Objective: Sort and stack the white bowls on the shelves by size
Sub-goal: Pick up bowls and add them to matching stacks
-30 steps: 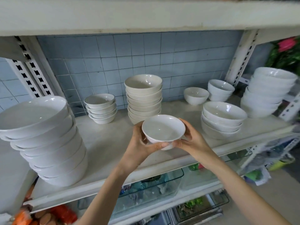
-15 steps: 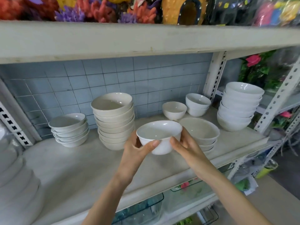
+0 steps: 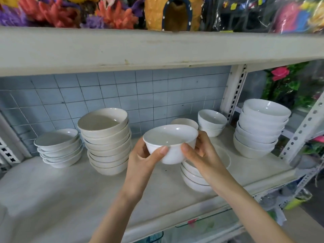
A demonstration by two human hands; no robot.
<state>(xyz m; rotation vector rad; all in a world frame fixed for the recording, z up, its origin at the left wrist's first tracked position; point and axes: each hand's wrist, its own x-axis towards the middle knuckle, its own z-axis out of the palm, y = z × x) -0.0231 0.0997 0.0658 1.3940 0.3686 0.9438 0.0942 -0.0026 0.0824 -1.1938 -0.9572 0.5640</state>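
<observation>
I hold a small white bowl upright in the air over the shelf. My left hand grips its left side with the thumb across the front. My right hand grips its right side. Under the bowl and my right hand stands a short stack of wide bowls, partly hidden. A single bowl and a pair of small bowls stand behind. A tall cream stack and a low shallow stack are to the left, a tall white stack to the right.
The shelf board above hangs low over the bowls and carries colourful ornaments. A blue tiled wall closes the back. White perforated uprights stand at the right. Bare shelf surface lies at the front left.
The held bowl has risen and moved further right, over the short wide stack. The view has swung up and to the right, and the big stack at the far left has left the frame.
</observation>
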